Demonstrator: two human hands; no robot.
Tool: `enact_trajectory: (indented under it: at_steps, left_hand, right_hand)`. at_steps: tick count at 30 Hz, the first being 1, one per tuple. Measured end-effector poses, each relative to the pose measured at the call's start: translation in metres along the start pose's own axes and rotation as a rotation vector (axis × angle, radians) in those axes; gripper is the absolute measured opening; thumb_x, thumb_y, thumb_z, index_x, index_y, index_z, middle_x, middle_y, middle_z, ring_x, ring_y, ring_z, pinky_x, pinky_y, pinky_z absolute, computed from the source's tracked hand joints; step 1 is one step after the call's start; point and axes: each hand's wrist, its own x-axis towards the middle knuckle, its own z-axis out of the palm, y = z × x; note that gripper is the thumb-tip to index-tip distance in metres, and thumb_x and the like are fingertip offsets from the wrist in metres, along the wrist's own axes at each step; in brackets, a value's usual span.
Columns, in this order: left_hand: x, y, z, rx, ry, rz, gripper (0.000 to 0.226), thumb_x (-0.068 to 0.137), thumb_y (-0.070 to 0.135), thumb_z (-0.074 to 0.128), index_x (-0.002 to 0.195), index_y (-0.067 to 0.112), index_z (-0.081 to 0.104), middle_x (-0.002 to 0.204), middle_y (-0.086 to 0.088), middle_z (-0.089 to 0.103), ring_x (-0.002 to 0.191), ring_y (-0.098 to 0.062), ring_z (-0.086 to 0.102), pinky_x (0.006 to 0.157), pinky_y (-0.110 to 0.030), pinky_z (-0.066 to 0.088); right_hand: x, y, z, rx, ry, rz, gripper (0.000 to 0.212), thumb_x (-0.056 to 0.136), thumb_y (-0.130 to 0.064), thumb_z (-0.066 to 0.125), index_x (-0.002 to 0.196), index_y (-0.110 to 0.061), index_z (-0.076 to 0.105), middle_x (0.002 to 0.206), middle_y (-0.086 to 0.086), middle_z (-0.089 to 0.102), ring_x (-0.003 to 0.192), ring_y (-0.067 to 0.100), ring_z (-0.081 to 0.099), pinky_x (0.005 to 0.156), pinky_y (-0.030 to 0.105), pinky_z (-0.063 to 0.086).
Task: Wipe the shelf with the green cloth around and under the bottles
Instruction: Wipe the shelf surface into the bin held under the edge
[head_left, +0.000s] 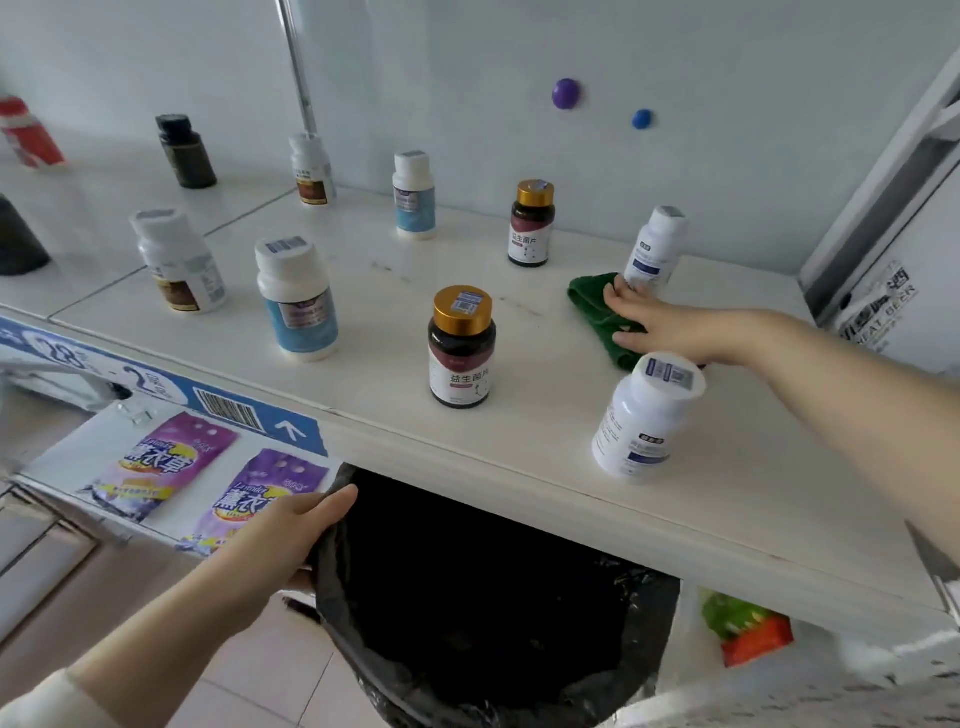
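Two hands were at work. My right hand (660, 322) lay flat on the green cloth (592, 304), fingers straight and slightly spread, pressing it to the shelf (545, 462) at the back right. My fingertips touched the foot of a white bottle (655, 247) that stood tilted just behind the cloth. Another white bottle (644, 421) stood near the front edge, just in front of my wrist. A gold-capped brown bottle (461, 348) stood to the left of the cloth, and a second one (532, 223) stood further back. More bottles were spread well apart across the left half. Below the shelf edge, my left hand (280, 535) gripped the rim of a black bin bag (467, 597), fingers curled over its edge.
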Motion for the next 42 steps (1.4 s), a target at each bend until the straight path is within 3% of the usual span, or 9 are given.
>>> enact_trajectory:
  at_steps: [7,10,14,18,25,38,42]
  left_hand:
    - [0.011,-0.003,-0.033,-0.019,0.038,-0.010,0.027,0.090,0.036,0.051,0.091,0.016,0.069,0.069,0.001,0.074,0.059,-0.016,0.067,0.049,-0.023,0.051]
    - [0.017,-0.003,-0.048,-0.020,0.028,-0.005,0.028,0.091,0.035,0.051,0.088,0.015,0.069,0.067,0.000,0.074,0.061,-0.019,0.066,0.050,-0.024,0.051]
    - [0.023,-0.002,-0.074,-0.028,0.003,0.000,0.028,0.091,0.033,0.051,0.086,0.013,0.069,0.063,-0.001,0.074,0.059,-0.020,0.067,0.051,-0.025,0.051]
    - [0.034,-0.003,-0.108,-0.042,-0.017,-0.015,0.027,0.090,0.032,0.052,0.086,0.012,0.070,0.063,-0.002,0.073,0.066,-0.024,0.066,0.055,-0.027,0.050]
    - [0.052,0.002,-0.154,-0.030,-0.040,-0.012,0.026,0.091,0.030,0.051,0.084,0.013,0.069,0.057,0.001,0.071,0.062,-0.021,0.065,0.048,-0.022,0.048]
    - [0.071,0.003,-0.198,-0.072,0.027,-0.027,0.022,0.090,0.030,0.051,0.085,0.018,0.069,0.062,0.000,0.073,0.061,-0.020,0.066,0.049,-0.024,0.048]
    - [0.080,-0.002,-0.221,-0.061,0.047,-0.026,0.024,0.089,0.032,0.052,0.089,0.015,0.070,0.074,-0.006,0.075,0.070,-0.023,0.067,0.051,-0.024,0.049]
  right_hand:
    - [0.024,-0.039,-0.027,-0.229,-0.183,0.111,0.066,0.099,-0.032,0.030,0.145,-0.017,-0.015,0.155,0.005,-0.019,0.145,0.019,-0.011,0.116,0.036,0.005]
    - [0.034,-0.060,-0.030,-0.317,-0.207,0.141,0.068,0.099,-0.035,0.029,0.145,-0.014,-0.016,0.156,0.012,-0.015,0.145,0.023,-0.003,0.116,0.037,0.013]
    - [0.045,-0.097,-0.032,-0.349,-0.230,0.157,0.072,0.097,-0.035,0.034,0.145,-0.016,-0.017,0.156,0.008,-0.015,0.145,0.026,0.003,0.115,0.039,0.018]
    - [0.063,-0.130,-0.033,-0.385,-0.232,0.189,0.067,0.098,-0.020,0.032,0.145,-0.016,-0.017,0.156,0.009,-0.015,0.145,0.030,0.004,0.117,0.044,0.015]
    - [0.089,-0.174,-0.034,-0.434,-0.234,0.180,0.074,0.096,-0.037,0.035,0.144,-0.016,-0.018,0.156,0.010,-0.014,0.145,0.029,0.004,0.117,0.043,0.018]
    - [0.143,-0.221,-0.040,-0.492,-0.214,0.051,0.073,0.097,-0.034,0.033,0.144,-0.014,-0.020,0.155,0.010,-0.018,0.145,0.026,-0.001,0.116,0.037,0.015]
    - [0.160,-0.243,-0.041,-0.536,-0.211,0.045,0.071,0.098,-0.031,0.030,0.143,-0.013,-0.021,0.156,0.011,-0.016,0.145,0.028,0.001,0.116,0.041,0.018]
